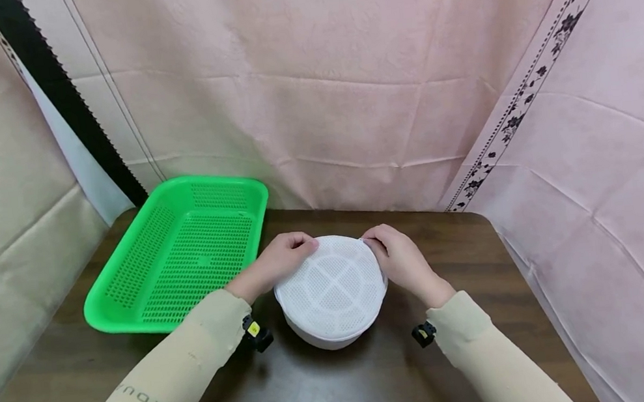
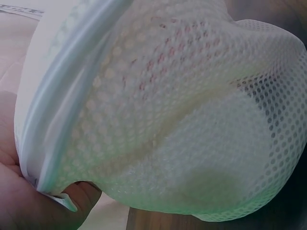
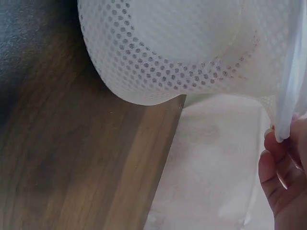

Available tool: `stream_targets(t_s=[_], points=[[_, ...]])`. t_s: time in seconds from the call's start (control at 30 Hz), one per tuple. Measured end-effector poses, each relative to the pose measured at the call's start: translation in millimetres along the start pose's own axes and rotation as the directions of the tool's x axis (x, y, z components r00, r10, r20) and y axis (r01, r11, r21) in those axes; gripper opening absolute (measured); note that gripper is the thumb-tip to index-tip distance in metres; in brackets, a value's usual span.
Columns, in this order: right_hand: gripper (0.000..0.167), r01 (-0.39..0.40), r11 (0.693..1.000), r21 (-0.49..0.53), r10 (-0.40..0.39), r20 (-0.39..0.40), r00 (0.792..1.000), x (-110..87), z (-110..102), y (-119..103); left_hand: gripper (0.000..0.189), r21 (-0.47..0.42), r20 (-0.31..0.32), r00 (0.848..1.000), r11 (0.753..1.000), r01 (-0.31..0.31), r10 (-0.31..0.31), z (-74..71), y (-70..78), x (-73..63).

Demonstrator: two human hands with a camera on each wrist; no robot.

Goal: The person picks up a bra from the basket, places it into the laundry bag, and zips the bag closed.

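Note:
A round white mesh laundry bag [image 1: 334, 288], with a flat top and a piped rim, hangs between both hands over the table's middle. My left hand [image 1: 288, 255] pinches its far left edge; the left wrist view shows the thumb and a finger at a small tab below the rim [image 2: 79, 81]. My right hand [image 1: 400, 259] pinches the far right edge, and the right wrist view has those fingertips [image 3: 276, 143] at the end of the piping. Through the mesh side [image 2: 230, 143] a pale rounded shape and reddish marks show; what lies inside is mostly hidden.
A green perforated plastic basket [image 1: 258, 224] stands at the back left, close beside my left forearm. The dark wooden table [image 1: 449, 233] ends at a back edge against pale curtains [image 1: 346, 93], with more fabric hanging along both sides.

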State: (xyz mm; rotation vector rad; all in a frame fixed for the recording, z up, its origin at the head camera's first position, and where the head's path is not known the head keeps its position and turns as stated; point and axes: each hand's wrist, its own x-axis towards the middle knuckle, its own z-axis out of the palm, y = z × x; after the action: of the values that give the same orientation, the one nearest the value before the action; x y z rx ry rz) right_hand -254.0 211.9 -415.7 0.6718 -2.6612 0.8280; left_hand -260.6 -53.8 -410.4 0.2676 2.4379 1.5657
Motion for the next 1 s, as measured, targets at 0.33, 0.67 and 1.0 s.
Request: stream_targets(t_s=[0.33,0.67,1.0], points=[[0.007,0.038,0.999,-0.013,-0.038,-0.008,0.999,-1.3,-1,2,0.025,-0.036,0.016,0.999,0.999,0.039,-0.038,-2.8,-7.9,0.7],[0.006,0.037,0.999,-0.01,-0.037,-0.028,0.999,-3.9,-6,2,0.026,-0.057,-0.025,0.999,0.998,0.03,-0.031,-2.2,-8.8,1.9],[0.007,-0.018,0.999,0.045,0.019,-0.017,1.0,-7.2,-7,5,0.032,-0.174,-0.11,0.984,0.977,0.12,-0.14,-1.5,-9.3,2.1]])
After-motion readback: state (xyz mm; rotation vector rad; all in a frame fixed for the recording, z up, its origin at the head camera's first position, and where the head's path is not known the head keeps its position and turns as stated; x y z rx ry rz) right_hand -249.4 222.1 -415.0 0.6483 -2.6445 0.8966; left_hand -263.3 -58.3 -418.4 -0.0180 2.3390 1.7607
